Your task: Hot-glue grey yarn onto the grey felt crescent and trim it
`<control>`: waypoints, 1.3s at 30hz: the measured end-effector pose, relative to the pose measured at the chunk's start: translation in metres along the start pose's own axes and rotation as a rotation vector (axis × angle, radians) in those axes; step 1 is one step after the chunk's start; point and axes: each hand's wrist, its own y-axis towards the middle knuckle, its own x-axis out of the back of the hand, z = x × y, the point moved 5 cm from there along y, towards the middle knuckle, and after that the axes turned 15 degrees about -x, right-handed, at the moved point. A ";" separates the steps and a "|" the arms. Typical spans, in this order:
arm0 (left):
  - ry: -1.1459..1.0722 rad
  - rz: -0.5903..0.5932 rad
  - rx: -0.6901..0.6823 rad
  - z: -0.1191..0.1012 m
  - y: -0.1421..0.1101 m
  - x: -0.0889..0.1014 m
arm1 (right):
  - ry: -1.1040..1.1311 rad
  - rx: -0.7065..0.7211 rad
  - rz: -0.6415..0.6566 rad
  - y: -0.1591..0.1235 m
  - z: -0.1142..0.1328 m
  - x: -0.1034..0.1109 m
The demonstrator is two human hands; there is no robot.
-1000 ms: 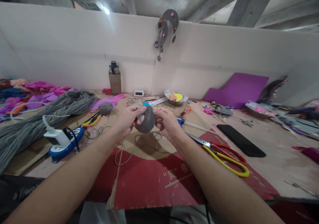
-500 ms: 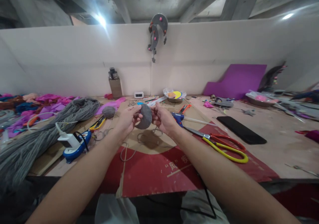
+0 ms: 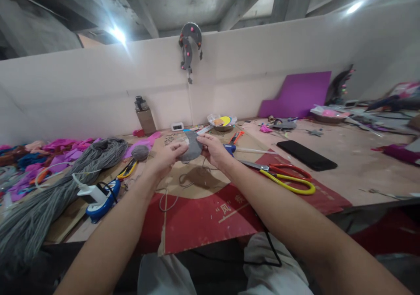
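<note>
A grey, curved, crescent-like piece (image 3: 194,147) is held up over the cardboard by both hands. My left hand (image 3: 175,151) pinches its left edge between thumb and fingers. On the opposite side, my right hand (image 3: 211,147) grips the right edge with the fingertips closed. Loose grey yarn (image 3: 186,182) trails in loops on the cardboard below. A ball of grey yarn (image 3: 140,152) lies left of my left hand. Just beyond my right wrist is a blue glue gun (image 3: 229,149), partly hidden, with scissors (image 3: 288,177) nearer to my right forearm.
Red-and-brown cardboard (image 3: 203,225) covers the table's front. At left are a grey yarn hank (image 3: 75,190), a power strip (image 3: 103,203) and a utility knife (image 3: 127,170). A black phone (image 3: 306,155) lies at right. A bottle (image 3: 144,114) and purple sheet (image 3: 298,96) stand by the wall.
The view has turned right and tilted. The grey piece has been turned in my hands: its ribbed, yarn-wrapped side showed before, and a flatter-looking side shows now. Both hands still hold it.
</note>
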 end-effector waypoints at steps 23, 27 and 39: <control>0.096 -0.008 0.047 0.021 -0.001 -0.002 | 0.053 0.006 0.099 0.005 0.007 0.003; 0.128 -0.023 0.039 0.023 -0.002 -0.002 | -0.054 0.097 0.108 0.004 0.009 0.002; 0.404 -0.173 -0.174 0.011 0.002 0.008 | -0.412 0.408 -0.136 -0.011 0.012 0.000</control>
